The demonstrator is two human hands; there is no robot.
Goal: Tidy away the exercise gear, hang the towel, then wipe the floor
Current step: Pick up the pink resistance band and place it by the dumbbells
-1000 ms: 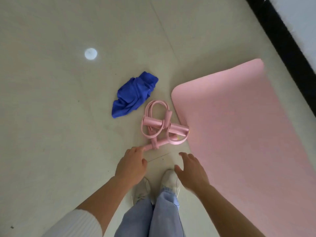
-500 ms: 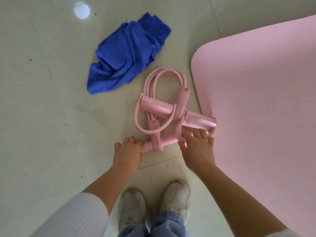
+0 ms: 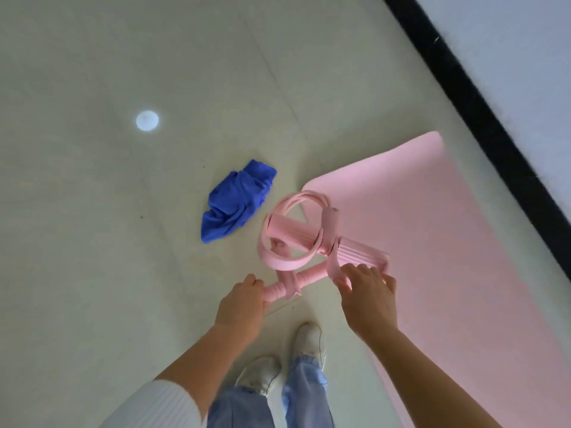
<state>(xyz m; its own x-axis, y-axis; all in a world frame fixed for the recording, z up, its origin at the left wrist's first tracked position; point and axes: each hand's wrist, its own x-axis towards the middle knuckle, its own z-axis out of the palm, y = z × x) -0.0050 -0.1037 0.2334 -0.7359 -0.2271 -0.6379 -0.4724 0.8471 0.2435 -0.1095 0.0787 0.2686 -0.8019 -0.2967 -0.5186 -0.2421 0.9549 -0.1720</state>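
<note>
A pink pedal resistance puller [image 3: 296,239], with looped tubes, foam bars and foot straps, hangs lifted above the floor. My left hand [image 3: 244,304] is closed around the left end of its thin handle bar. My right hand [image 3: 367,291] grips the right side, near the wider ridged pedal bar. A crumpled blue towel [image 3: 236,200] lies on the pale floor just left of the puller. The pink exercise mat [image 3: 448,257] is spread flat to the right, and the puller overlaps its near-left corner in the view.
Pale tiled floor [image 3: 92,242] stretches to the left and beyond, with a round light reflection [image 3: 147,120] on it. A black skirting strip [image 3: 482,118] and a wall run diagonally at the upper right. My white shoes [image 3: 309,338] stand below the hands.
Both hands closed on the puller and raised it off the floor. The view pulled back and upward, so the towel and mat look smaller.
</note>
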